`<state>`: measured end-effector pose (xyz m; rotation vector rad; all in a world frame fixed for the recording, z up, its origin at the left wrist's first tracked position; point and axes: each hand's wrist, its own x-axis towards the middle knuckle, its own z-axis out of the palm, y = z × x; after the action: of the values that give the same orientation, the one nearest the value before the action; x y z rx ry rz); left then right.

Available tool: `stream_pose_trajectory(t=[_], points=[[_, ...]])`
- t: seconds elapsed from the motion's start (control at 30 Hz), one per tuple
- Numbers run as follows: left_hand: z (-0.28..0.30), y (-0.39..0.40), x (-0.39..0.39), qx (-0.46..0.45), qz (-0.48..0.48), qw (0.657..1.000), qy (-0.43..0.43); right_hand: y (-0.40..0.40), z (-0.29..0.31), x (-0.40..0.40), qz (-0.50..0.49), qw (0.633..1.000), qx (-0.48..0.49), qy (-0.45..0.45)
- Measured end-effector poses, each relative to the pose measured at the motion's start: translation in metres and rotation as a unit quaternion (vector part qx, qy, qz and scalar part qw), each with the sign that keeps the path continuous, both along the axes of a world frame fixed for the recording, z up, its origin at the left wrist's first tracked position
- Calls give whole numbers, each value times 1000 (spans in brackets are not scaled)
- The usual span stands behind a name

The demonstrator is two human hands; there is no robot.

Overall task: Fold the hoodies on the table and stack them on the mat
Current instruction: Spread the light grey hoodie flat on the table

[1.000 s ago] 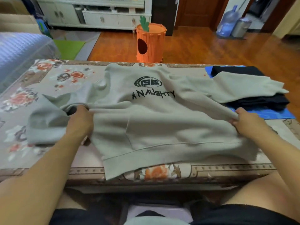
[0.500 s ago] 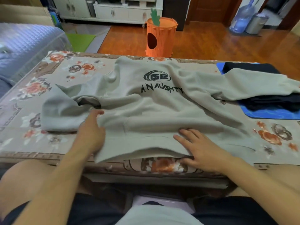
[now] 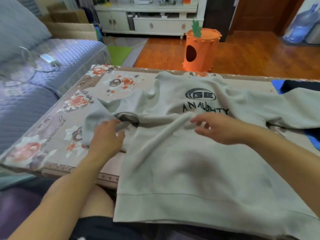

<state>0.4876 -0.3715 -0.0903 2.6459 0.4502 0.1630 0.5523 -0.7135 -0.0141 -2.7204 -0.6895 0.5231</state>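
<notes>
1. Counted one sofa (image 3: pixel 34 80) at nine to ten o'clock, with one small white device (image 3: pixel 49 59) and its cable lying on the cover.
2. Counted one table (image 3: pixel 57 122) under a floral cloth, filling the middle of the view.
3. Counted one grey hoodie (image 3: pixel 181 161) spread front-up over the table, hem hanging off the near edge at six o'clock, hood bunched at nine o'clock, one sleeve stretched out toward three o'clock.
4. Counted one left hand (image 3: pixel 107 135), palm down at about eight o'clock of the chest print, fingers extended and pressing the cloth beside the neck opening; gripped nothing.
5. Counted one orange carrot-shaped bin (image 3: pixel 200 51) on the floor at twelve o'clock, past the far table edge.
6. Counted one right hand (image 3: pixel 218 127) just below the print, fingers loosely spread and slightly bent, blurred; could not tell whether touching the fabric; held nothing.
7. Counted one blue mat (image 3: pixel 277 84) at two to three o'clock, with one dark folded hoodie (image 3: pixel 297 85) on it, partly covered by the grey sleeve.
</notes>
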Motion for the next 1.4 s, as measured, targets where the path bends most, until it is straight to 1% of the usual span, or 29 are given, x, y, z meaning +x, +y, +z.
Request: stream_pose_trajectory(t=[0.07,0.13,0.2,0.23,0.27,0.33,0.4,0.43,0.47,0.5,0.53,0.57,0.6,0.67,0.7,0.73,0.8,0.83,0.9,0.93,0.97,1.0,1.03,1.07,1.1,1.17,1.23,1.3,1.4], points=[[5,40,14,7,112,993,25,36,-3,33,0,1000,4,-24],[-1,81,25,12,195,973,121,75,-14,63,22,999,-18,-37],[-16,108,36,-5,220,952,212,120,-26,87,28,998,-26,-44],[-24,116,42,-14,205,951,233,145,-32,96,31,998,-28,-45],[-29,123,50,-29,181,957,225,169,-36,103,33,998,-31,-44],[-24,136,64,-82,171,971,142,209,-42,115,40,997,-48,-47],[-20,167,71,-122,248,961,7,241,-53,130,57,994,-67,-64],[-19,181,68,-111,294,948,-45,252,-62,138,63,993,-75,-73],[-19,188,64,-68,321,943,-59,261,-75,144,63,992,-82,-75],[-21,185,60,-24,316,947,-51,268,-90,148,58,992,-91,-69],[-23,174,59,-2,278,959,-54,272,-105,150,51,992,-102,-62],[-26,155,59,1,219,974,-54,275,-120,150,43,991,-111,-58],[-32,133,61,-4,162,986,-31,275,-132,149,36,991,-113,-66],[-48,98,63,19,84,993,83,275,-143,148,20,991,-106,-83],[-58,94,61,45,76,987,132,276,-143,148,20,991,-101,-85],[-64,99,59,61,87,982,156,276,-142,151,24,991,-102,-85],[-61,119,53,92,113,979,142,268,-143,155,29,991,-111,-74],[-57,137,50,123,104,978,134,265,-144,154,26,991,-112,-66],[-39,177,45,153,40,978,133,261,-148,152,14,990,-121,-77],[-34,197,48,174,38,977,115,250,-150,152,6,988,-133,-80],[-16,243,38,217,100,966,96,273,-151,154,32,990,-110,-88],[1,283,35,268,167,944,93,291,-148,154,46,989,-105,-92],[10,305,45,302,215,922,111,285,-147,155,41,988,-107,-100],[18,317,54,317,236,909,134,284,-146,156,34,988,-110,-98],[19,316,66,310,226,912,144,284,-143,154,22,989,-117,-90],[1,293,91,256,136,946,144,274,-140,161,31,987,-138,-80],[-29,274,102,190,79,966,154,278,-138,177,44,982,-137,-124],[-54,270,101,134,74,969,194,280,-140,206,38,975,-119,-185],[-73,272,101,123,90,965,213,271,-145,251,23,970,-141,-197]])
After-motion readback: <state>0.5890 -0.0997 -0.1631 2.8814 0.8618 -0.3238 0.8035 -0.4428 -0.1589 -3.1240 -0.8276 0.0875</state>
